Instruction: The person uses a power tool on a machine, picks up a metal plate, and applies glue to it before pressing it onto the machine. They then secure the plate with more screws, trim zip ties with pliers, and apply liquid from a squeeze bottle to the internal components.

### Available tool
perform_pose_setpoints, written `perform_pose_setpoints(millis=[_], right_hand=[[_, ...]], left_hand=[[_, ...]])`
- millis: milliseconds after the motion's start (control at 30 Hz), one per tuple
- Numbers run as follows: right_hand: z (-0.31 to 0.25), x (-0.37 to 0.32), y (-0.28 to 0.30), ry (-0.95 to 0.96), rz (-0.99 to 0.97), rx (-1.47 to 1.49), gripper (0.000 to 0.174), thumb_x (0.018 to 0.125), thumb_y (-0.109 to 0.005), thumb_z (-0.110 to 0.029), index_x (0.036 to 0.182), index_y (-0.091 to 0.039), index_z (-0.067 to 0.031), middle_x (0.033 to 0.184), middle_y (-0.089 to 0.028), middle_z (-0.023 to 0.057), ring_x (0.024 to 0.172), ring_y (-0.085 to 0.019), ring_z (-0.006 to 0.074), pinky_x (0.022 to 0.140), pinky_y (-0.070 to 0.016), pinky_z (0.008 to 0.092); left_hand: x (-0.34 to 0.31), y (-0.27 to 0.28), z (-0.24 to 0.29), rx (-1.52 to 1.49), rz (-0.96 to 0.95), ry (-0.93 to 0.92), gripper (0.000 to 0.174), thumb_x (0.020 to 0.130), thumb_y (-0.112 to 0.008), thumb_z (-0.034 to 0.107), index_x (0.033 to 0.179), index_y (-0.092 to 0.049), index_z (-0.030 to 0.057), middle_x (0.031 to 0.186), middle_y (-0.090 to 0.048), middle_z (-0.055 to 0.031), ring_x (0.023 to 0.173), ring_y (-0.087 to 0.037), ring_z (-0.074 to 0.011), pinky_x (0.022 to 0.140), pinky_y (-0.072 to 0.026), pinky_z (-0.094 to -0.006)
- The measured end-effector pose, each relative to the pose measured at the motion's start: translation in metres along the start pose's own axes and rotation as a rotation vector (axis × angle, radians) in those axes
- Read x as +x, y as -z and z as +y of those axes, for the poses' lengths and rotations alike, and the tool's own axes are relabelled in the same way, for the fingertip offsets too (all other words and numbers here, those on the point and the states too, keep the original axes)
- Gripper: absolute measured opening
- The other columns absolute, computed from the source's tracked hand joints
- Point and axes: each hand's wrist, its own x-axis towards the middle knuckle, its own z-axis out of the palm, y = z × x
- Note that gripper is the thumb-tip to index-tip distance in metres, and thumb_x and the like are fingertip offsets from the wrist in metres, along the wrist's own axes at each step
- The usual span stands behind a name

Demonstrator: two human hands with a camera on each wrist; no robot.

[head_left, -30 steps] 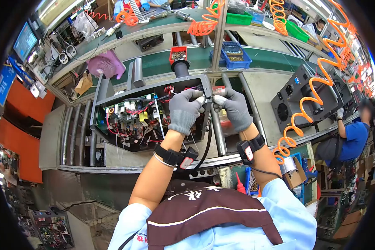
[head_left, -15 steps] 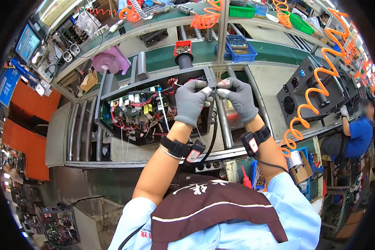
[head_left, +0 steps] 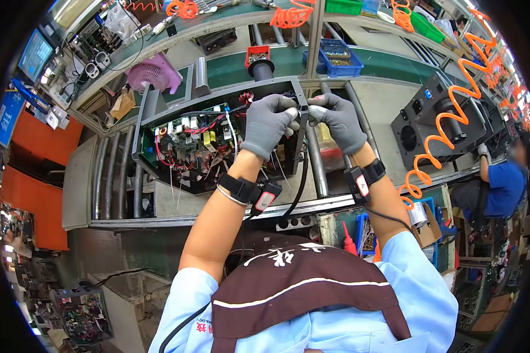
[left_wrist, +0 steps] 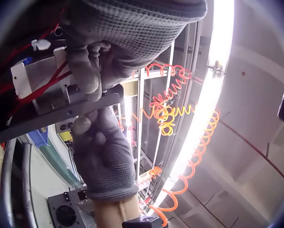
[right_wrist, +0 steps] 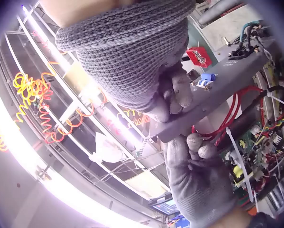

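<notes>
Both hands wear grey knit gloves and meet at the end panel [head_left: 300, 91] of a dark metal chassis [head_left: 229, 97] full of wired circuit boards [head_left: 201, 138]. On the inner side, my left hand [head_left: 268, 125] has its fingers curled at the panel edge. Opposite it, my right hand [head_left: 339, 122] bends finger and thumb against the outer side. In the right wrist view, the left hand's fingertips [right_wrist: 207, 150] sit right under the metal flange [right_wrist: 213, 107], near red wires [right_wrist: 233, 116]. I cannot tell whether a small part sits between the fingers. A black cable [head_left: 303, 182] hangs below the panel.
The chassis stands on a roller conveyor [head_left: 116, 176]. Behind it are a red bin [head_left: 257, 52], blue bins [head_left: 340, 62] of small parts and a pink fan [head_left: 150, 73]. Another black unit [head_left: 436, 115], an orange coiled hose [head_left: 444, 123] and a person [head_left: 500, 185] are to the right.
The head view has shifted slightly, so the scene sits a little differently in the frame. Both hands stay at the end panel, their fingers only slightly rearranged.
</notes>
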Motion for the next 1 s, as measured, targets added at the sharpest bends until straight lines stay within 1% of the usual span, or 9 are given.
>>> perform_pose_setpoints(millis=[100, 167, 267, 367, 467, 700, 800, 933, 1000], right_hand=[[0.000, -0.001, 0.000, 0.005, -0.010, 0.004, 0.022, 0.082, -0.062, -0.006, 0.102, -0.059, 0.0040, 0.091, -0.062, 0.0063, 0.078, -0.058, 0.0103, 0.070, -0.0494, 0.0235], [-0.001, -0.001, -0.001, 0.064, -0.035, -0.034, 0.022, 0.083, -0.062, -0.006, 0.102, -0.059, 0.0039, 0.092, -0.062, 0.0062, 0.079, -0.058, 0.0102, 0.071, -0.0490, 0.0236], [-0.001, -0.002, -0.003, 0.094, -0.016, -0.071, 0.023, 0.083, -0.063, -0.007, 0.103, -0.059, 0.0037, 0.092, -0.062, 0.0065, 0.080, -0.058, 0.0105, 0.073, -0.0484, 0.0236], [0.001, -0.002, -0.002, 0.091, -0.008, -0.051, 0.023, 0.083, -0.063, -0.007, 0.102, -0.059, 0.0033, 0.093, -0.061, 0.0063, 0.081, -0.058, 0.0107, 0.073, -0.0480, 0.0234], [0.002, -0.001, -0.001, 0.096, -0.020, -0.045, 0.021, 0.083, -0.063, -0.007, 0.101, -0.059, 0.0029, 0.094, -0.061, 0.0059, 0.082, -0.057, 0.0104, 0.074, -0.0477, 0.0234], [0.003, -0.001, -0.001, 0.109, -0.026, -0.061, 0.020, 0.083, -0.063, -0.007, 0.100, -0.059, 0.0025, 0.093, -0.061, 0.0048, 0.081, -0.057, 0.0092, 0.073, -0.0475, 0.0230], [0.004, -0.002, -0.002, 0.147, -0.009, -0.099, 0.019, 0.082, -0.063, -0.005, 0.099, -0.060, 0.0024, 0.092, -0.062, 0.0042, 0.082, -0.056, 0.0087, 0.073, -0.0471, 0.0225], [0.002, -0.004, -0.005, 0.120, 0.042, -0.100, 0.016, 0.082, -0.063, -0.006, 0.096, -0.061, 0.0024, 0.085, -0.062, 0.0026, 0.075, -0.056, 0.0074, 0.068, -0.0469, 0.0217], [0.001, -0.005, -0.008, 0.064, 0.075, -0.070, 0.016, 0.084, -0.062, -0.010, 0.093, -0.061, 0.0024, 0.075, -0.060, 0.0034, 0.063, -0.056, 0.0085, 0.058, -0.0451, 0.0212]], left_hand=[[0.001, 0.001, 0.003, 0.152, -0.002, 0.001, 0.015, 0.079, -0.064, 0.006, 0.092, -0.062, -0.0017, 0.076, -0.065, -0.0081, 0.060, -0.062, -0.0117, 0.052, -0.0494, -0.0226], [0.005, 0.005, -0.003, 0.555, 0.049, -0.367, 0.016, 0.075, -0.066, 0.006, 0.089, -0.063, 0.0001, 0.074, -0.065, -0.0073, 0.057, -0.061, -0.0109, 0.053, -0.0490, -0.0243], [0.010, 0.010, -0.001, 0.741, 0.057, -0.652, 0.016, 0.072, -0.067, 0.006, 0.087, -0.064, 0.0006, 0.074, -0.065, -0.0073, 0.056, -0.059, -0.0105, 0.055, -0.0487, -0.0254], [0.010, 0.011, 0.009, 0.598, -0.071, -0.319, 0.014, 0.073, -0.067, 0.006, 0.085, -0.064, -0.0001, 0.073, -0.065, -0.0065, 0.060, -0.060, -0.0090, 0.055, -0.0487, -0.0239], [0.010, 0.009, 0.007, 0.371, -0.082, -0.183, 0.009, 0.072, -0.066, 0.004, 0.079, -0.064, -0.0003, 0.071, -0.065, -0.0093, 0.060, -0.063, -0.0119, 0.052, -0.0500, -0.0252], [0.010, 0.005, 0.000, 0.162, -0.073, -0.168, 0.015, 0.078, -0.064, 0.001, 0.093, -0.064, -0.0013, 0.078, -0.065, -0.0054, 0.061, -0.061, -0.0099, 0.055, -0.0505, -0.0214], [0.012, 0.003, -0.001, 0.041, -0.039, -0.001, 0.018, 0.079, -0.063, 0.001, 0.095, -0.063, -0.0049, 0.081, -0.066, -0.0084, 0.063, -0.064, -0.0122, 0.050, -0.0509, -0.0224], [0.008, 0.001, 0.004, 0.210, -0.067, -0.057, 0.016, 0.077, -0.062, 0.000, 0.094, -0.063, -0.0021, 0.076, -0.064, -0.0054, 0.057, -0.059, -0.0085, 0.049, -0.0486, -0.0213], [0.014, 0.000, -0.015, 0.279, -0.015, -0.287, 0.018, 0.075, -0.064, 0.002, 0.093, -0.064, -0.0017, 0.076, -0.066, -0.0063, 0.059, -0.059, -0.0077, 0.053, -0.0491, -0.0228]])
